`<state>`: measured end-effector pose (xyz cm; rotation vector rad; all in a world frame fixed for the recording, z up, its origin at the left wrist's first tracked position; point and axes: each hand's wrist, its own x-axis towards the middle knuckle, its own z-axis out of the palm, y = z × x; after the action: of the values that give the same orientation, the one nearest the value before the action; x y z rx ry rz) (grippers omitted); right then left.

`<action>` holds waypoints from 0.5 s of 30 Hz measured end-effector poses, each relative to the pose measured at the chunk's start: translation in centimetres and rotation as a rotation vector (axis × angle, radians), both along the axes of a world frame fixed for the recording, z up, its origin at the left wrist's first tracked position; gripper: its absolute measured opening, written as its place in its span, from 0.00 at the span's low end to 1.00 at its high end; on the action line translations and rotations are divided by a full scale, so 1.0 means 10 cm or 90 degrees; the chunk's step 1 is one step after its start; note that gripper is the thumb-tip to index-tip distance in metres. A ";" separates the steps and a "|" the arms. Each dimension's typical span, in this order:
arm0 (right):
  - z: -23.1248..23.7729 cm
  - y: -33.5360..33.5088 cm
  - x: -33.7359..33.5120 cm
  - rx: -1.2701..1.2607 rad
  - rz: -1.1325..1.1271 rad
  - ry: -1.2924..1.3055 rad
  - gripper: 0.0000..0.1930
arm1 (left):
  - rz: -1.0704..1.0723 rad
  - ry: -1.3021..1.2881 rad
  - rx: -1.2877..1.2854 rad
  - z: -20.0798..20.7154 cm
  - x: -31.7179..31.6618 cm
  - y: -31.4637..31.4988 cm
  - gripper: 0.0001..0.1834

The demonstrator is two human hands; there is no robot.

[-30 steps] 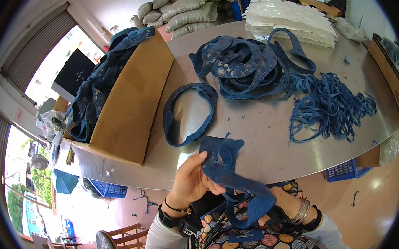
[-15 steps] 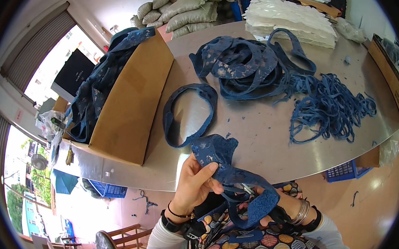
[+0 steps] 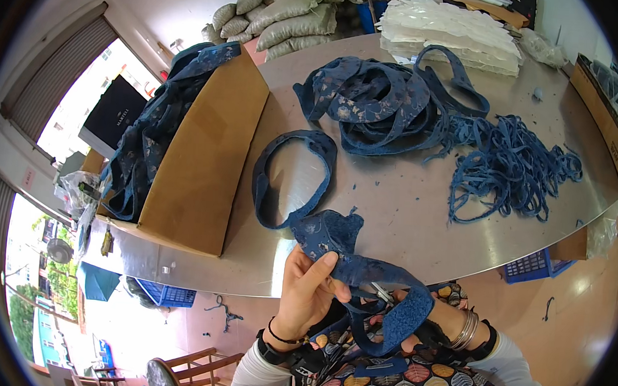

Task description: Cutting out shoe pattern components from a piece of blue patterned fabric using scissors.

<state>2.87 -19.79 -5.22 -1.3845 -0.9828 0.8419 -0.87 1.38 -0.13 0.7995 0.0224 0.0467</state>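
My left hand (image 3: 303, 292) pinches a blue fabric band (image 3: 364, 271) between thumb and fingers, near the table's front edge. The band has a printed side with pale flowers and a fuzzy side, and loops over toward my right hand (image 3: 409, 319). The fabric hides most of that hand; only bits of its fingers and the braceleted wrist show. A small metal tool tip (image 3: 382, 292) pokes out beside its fingers, its kind unclear. Just beyond my left hand, a closed blue fabric ring (image 3: 259, 179) lies on the table.
On the metal table (image 3: 385, 219) lie a heap of blue bands (image 3: 378, 102) and a tangle of thin blue strips (image 3: 515, 170). A cardboard box (image 3: 202, 151) of bands stands at left, stacked white sheets (image 3: 449, 35) at the back. Blue crates (image 3: 534, 267) sit below the edge.
My left hand and forearm have shifted slightly right. The free end of the band has tilted a little left and closer to the ring. The right hand stays nearly in place.
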 end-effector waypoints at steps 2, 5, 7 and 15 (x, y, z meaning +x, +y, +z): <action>0.02 0.00 0.00 -0.003 -0.004 0.018 0.24 | -0.004 0.008 -0.002 0.01 -0.01 -0.01 0.13; 0.07 -0.03 -0.02 -0.029 0.003 0.038 0.24 | 0.044 0.034 0.043 0.06 -0.02 -0.07 0.10; 0.02 0.01 0.00 -0.007 -0.008 0.036 0.25 | 0.070 0.052 0.065 0.10 -0.02 -0.11 0.09; -0.09 0.15 0.04 0.051 -0.017 0.064 0.26 | -0.042 -0.022 -0.005 -0.04 -0.03 0.02 0.12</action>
<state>3.27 -18.33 -6.16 -1.2724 -0.9093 0.8346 -1.13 1.59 -0.51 0.7906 -0.0366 -0.0016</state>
